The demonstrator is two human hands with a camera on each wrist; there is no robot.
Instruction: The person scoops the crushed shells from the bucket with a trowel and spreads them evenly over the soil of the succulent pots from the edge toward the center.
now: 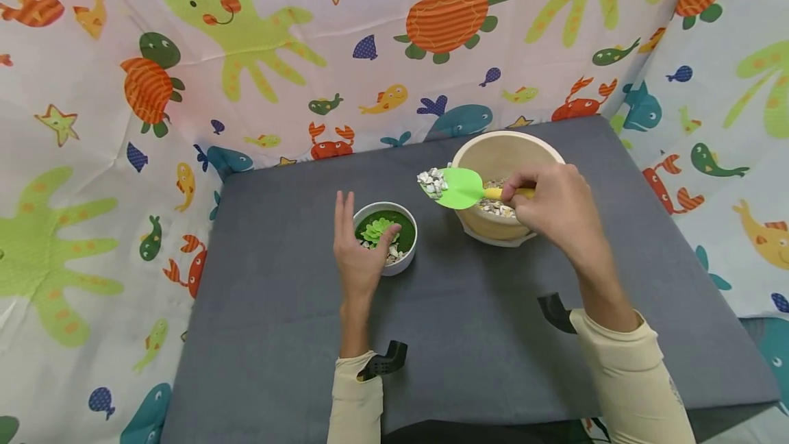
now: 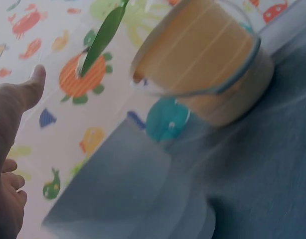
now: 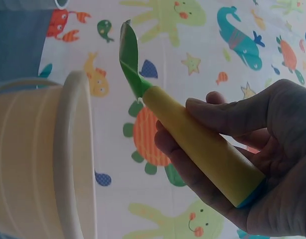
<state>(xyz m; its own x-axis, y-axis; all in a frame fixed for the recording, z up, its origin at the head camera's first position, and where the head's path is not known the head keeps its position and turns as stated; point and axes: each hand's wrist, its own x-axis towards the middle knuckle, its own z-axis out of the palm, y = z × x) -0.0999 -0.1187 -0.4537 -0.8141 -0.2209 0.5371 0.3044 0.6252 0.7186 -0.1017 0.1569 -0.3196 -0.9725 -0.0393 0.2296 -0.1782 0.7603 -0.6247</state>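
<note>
My right hand grips the yellow handle of a small trowel. Its green blade is held level past the left rim of a cream bucket, with white pebbles heaped at the tip. More pebbles lie inside that bucket. Beside a small white pot is my left hand, fingers pointing up and thumb spread across the pot's near side in the head view. In the pot sit a green succulent, a dark green surface and some white stones.
The grey cloth-covered table reaches back to a curtain printed with sea animals, which also hangs at both sides. The bucket has a grey handle and stands at the back right.
</note>
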